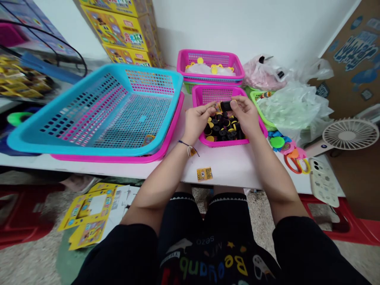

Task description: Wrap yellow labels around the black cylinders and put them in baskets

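Both hands meet above a small pink basket (204, 141) filled with black and yellow pieces (222, 127). My right hand (247, 113) is closed on a small black cylinder (226, 106) with a yellow end. My left hand (197, 118) pinches a small yellow printed packet (218, 107) against the cylinder's left end. Its fingertips partly cover the packet. Nearer the table's front edge lies a flat yellow printed packet (204, 173). Another bit of yellow shows beside the left wrist's cord.
A large blue basket (118, 148) sits in a pink one at left. Behind are a pink basket of white and yellow pieces (211, 53) and yellow boxes (127, 33). Plastic bags (293, 105), a fan (347, 135), coloured rings (292, 163) and a phone (324, 181) are at right.
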A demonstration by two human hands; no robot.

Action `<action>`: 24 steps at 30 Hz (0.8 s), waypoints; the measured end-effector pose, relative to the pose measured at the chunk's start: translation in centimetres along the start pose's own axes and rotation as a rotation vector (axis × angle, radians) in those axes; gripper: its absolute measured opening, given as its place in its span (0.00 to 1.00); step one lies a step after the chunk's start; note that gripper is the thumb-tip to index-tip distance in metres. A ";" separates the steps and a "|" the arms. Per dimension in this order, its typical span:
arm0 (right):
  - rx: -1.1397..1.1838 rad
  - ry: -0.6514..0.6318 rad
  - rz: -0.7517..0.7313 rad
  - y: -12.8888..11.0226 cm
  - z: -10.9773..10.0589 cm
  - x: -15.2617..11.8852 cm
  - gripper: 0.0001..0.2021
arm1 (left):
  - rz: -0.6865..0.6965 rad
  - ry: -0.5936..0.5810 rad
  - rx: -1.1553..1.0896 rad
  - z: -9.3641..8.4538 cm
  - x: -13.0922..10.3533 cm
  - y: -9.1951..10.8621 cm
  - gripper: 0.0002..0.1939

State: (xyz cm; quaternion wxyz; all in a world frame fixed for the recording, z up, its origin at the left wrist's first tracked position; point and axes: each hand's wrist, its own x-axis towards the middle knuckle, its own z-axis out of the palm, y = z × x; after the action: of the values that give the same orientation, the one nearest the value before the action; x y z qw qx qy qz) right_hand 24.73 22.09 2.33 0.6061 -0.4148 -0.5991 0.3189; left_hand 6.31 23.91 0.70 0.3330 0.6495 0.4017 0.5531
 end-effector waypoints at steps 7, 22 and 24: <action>0.031 -0.064 -0.017 0.0 0.0 -0.2 0.31 | 0.068 -0.022 -0.054 -0.2 -0.4 0.0 0.09; -0.052 -0.212 -0.145 0.6 0.0 -0.7 0.29 | 0.263 -0.133 0.100 -0.6 -1.1 0.4 0.29; -0.141 -0.245 -0.211 0.5 0.0 -0.9 0.24 | 0.255 -0.193 0.147 -0.7 -1.2 0.8 0.29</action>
State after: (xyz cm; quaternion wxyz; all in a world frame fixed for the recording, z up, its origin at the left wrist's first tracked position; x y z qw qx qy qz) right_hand 24.72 21.47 1.48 0.5278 -0.3493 -0.7296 0.2589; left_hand 5.71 22.48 0.97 0.2486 0.7679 0.3218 0.4950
